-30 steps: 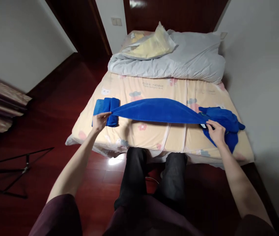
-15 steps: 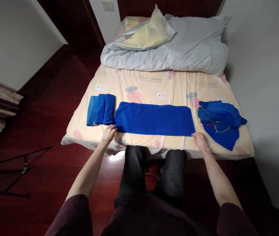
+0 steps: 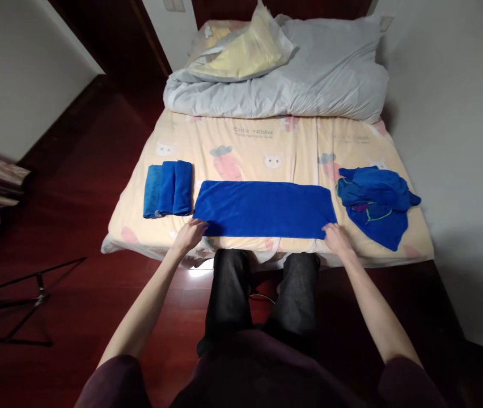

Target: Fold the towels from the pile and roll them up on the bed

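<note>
A blue towel (image 3: 262,209) lies spread in a long flat strip across the near part of the bed. My left hand (image 3: 191,233) is closed on its near left corner, fingertips pinching the edge. At the near right corner, my right hand (image 3: 336,237) pinches the cloth in the same way. Several folded blue towels (image 3: 168,188) sit side by side just left of the strip. To the right is a loose, crumpled heap of blue cloths (image 3: 375,195), one with a green edge.
The bed (image 3: 292,147) has a printed peach sheet. A rolled grey quilt (image 3: 330,68) and a yellow pillow in a clear cover (image 3: 254,54) lie at its head. On the floor at left stands a black tripod leg frame (image 3: 37,297). A wall (image 3: 449,141) borders the right side.
Both hands have moved slightly inward at the near corners, and the towel's far edge looks straighter. The whole view has shifted a little as the head moved.
</note>
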Demonstrator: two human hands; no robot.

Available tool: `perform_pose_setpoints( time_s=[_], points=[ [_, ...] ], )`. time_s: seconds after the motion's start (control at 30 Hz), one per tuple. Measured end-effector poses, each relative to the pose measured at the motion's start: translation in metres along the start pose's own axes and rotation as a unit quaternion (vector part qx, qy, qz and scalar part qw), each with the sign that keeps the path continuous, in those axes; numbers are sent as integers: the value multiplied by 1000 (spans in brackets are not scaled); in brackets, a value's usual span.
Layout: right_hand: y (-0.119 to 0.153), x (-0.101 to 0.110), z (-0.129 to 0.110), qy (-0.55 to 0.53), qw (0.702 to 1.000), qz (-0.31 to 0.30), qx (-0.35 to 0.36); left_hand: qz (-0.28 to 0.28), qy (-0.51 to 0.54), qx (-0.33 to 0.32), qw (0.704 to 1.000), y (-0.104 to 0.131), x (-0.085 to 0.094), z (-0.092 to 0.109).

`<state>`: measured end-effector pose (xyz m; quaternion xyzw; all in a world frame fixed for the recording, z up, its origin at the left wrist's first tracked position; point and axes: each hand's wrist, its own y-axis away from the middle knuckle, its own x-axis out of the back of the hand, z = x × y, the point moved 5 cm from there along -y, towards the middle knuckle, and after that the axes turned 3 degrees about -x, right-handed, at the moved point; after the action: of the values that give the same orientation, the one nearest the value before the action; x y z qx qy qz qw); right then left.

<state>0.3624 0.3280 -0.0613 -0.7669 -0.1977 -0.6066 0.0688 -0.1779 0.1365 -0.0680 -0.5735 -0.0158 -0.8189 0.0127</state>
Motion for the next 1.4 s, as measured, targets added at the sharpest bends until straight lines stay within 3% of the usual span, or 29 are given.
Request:
perform_pose_setpoints(
  time_s=[0.1, 0.23, 0.3, 0.4, 0.53, 0.77, 0.87, 1.0, 1.17, 1.4],
  points=[
    [-34, -2, -102, -171, 981, 79, 47, 101, 44, -26, 994, -46, 2, 47],
    [-80, -39, -230, -366, 922, 98, 74, 92, 104, -79, 987, -106, -34, 98],
    [-95, -69, -266, -419, 903, 69, 62, 66, 114, -103, 986, -121, -63, 110],
    [-102, -111, -282, -442, 895, 2, 55, 62, 108, -95, 988, -120, -102, 108],
    [-95, -137, -274, -428, 900, -23, 84, 93, 95, -62, 989, -106, -125, 98],
    [-95, -140, -272, -409, 905, -34, 116, 119, 116, -47, 985, -106, -116, 100],
    [-96, -135, -250, -393, 911, -12, 123, 123, 128, -37, 983, -106, -115, 100],
    [-96, -120, -191, -358, 928, 40, 92, 134, 130, -31, 982, -105, -116, 98],
    [-90, -96, -100, -284, 955, 81, 25, 145, 130, -37, 980, -105, -117, 97],
    [-66, -63, 22, -215, 964, 153, -18, 142, 138, -36, 980, -105, -116, 95]
  ],
)
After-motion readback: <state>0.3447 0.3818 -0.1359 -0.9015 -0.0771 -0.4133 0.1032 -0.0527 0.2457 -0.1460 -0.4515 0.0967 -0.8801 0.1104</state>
